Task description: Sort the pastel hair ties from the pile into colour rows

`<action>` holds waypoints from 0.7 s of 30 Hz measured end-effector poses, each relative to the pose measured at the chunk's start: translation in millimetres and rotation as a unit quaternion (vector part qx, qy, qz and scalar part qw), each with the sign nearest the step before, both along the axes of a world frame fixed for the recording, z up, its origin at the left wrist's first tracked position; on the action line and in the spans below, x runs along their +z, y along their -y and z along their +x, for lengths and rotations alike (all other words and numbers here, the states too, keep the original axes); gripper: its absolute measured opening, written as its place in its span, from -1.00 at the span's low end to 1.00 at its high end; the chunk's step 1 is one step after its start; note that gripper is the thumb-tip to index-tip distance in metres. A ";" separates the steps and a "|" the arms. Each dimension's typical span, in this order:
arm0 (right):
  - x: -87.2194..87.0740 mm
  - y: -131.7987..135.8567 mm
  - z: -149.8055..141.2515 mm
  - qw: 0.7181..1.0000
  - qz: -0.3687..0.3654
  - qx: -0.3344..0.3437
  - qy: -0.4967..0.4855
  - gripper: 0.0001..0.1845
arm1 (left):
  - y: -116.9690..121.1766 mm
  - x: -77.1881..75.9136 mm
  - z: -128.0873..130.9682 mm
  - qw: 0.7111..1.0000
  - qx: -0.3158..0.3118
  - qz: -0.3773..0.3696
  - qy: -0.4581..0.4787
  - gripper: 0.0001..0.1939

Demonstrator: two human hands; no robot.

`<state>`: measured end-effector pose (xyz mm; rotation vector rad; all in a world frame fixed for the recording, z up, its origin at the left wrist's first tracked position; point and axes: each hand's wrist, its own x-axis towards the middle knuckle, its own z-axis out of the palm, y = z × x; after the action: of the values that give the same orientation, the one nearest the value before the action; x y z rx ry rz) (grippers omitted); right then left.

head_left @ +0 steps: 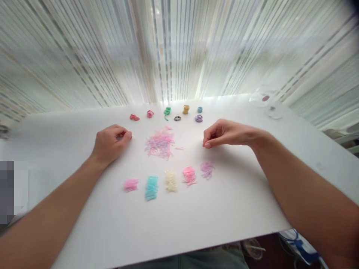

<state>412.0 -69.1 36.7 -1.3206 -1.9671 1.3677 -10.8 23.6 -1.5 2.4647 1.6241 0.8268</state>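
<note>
A loose mixed heap of small pastel rubber bands [159, 144] lies on the table between my hands, with a single pink band [179, 148] just right of it. To the heap's left, my left hand [112, 145] rests curled closed, no object visible in it. My right hand [220, 134] is on the other side, thumb and fingers pinched together; anything between the tips is too small to see. Nearer to me lie sorted piles: pink bands [131, 185], turquoise bands [152, 187], cream bands [171, 181], brighter pink bands [189, 175] and lilac bands [207, 169].
Along the back of the white table [168, 228] sit small coiled bundles, among them a red one [134, 117], a green one [167, 111], a yellow one [186, 109] and a purple one [199, 118]. Clear round containers [273, 112] stand back right, before a striped curtain [174, 48].
</note>
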 end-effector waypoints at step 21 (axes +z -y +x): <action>2.1 3.6 1.0 0.995 -0.026 0.063 0.069 -0.81 | 5.1 6.7 2.4 0.999 -0.007 0.005 -0.038 -0.66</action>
<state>413.1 -72.7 38.9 -1.3686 -2.1537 1.4285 -8.4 18.6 5.2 2.5425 1.6282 0.7500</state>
